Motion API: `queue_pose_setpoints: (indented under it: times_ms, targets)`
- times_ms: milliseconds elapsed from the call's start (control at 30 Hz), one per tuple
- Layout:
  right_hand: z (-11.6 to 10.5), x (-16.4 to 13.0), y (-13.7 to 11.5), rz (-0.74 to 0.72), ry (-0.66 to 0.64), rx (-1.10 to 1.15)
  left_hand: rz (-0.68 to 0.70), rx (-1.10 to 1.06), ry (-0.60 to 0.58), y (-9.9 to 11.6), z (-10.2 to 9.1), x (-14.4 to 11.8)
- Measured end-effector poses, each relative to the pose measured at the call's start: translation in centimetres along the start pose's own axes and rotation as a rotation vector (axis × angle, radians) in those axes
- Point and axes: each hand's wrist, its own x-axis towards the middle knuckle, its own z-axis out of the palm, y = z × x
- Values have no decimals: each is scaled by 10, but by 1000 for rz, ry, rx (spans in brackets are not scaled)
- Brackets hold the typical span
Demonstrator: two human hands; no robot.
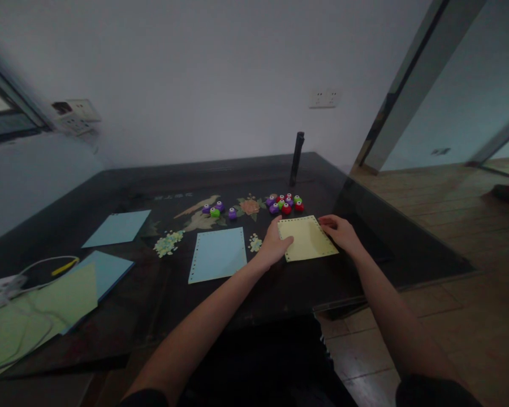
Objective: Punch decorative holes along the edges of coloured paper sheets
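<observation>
A yellow sheet of paper (307, 238) with a row of small punched holes along its edges lies in front of me. My left hand (275, 246) is closed on its left edge, thumb on top. At the upper right edge, the bent fingers of my right hand (340, 232) grip the same sheet. Left of it lies a light blue sheet (218, 254), also with holes along its sides. Between the two sheets is a small pile of paper bits (255, 243). Just beyond the yellow sheet sits a cluster of small red, purple and green craft punches (285, 208).
Several more punches (232, 213) and a larger heap of paper bits (168, 243) lie to the left. Blue sheets (104, 271), yellow sheets (38, 316) and a white power strip with a cable (4, 291) occupy the left side. A black upright stick (296, 159) stands at the back.
</observation>
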Motion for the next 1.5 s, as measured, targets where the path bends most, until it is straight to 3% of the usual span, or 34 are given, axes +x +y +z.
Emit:
queue_pose_setpoints:
  times_ms: [133, 233, 400, 533, 700, 800, 900, 1133, 1500]
  targets:
    - [-2, -1, -9, -24, 71, -90, 132, 162, 2, 15, -24, 1]
    - [-3, -3, -24, -88, 103, -104, 246, 327, 20, 18, -67, -5]
    - [10, -11, -69, -229, 112, -57, 396, 869, 124, -7, -158, -21]
    - [43, -14, -126, -378, -21, -12, 335, 1077, 197, -34, -199, -29]
    - [100, 1, -186, -573, -295, -125, 290, 1104, 169, -48, -208, -28]
    - [129, 5, -195, -559, -347, -234, 288, 1110, 140, -51, -207, -28]
    - [146, -2, -187, -560, -377, -374, 267, 1126, 109, -53, -206, -30]
    - [150, -15, -178, -599, -389, -437, 202, 1191, 130, -51, -203, -30]
    - [151, -14, -179, -563, -350, -413, 240, 1151, 135, -50, -204, -30]
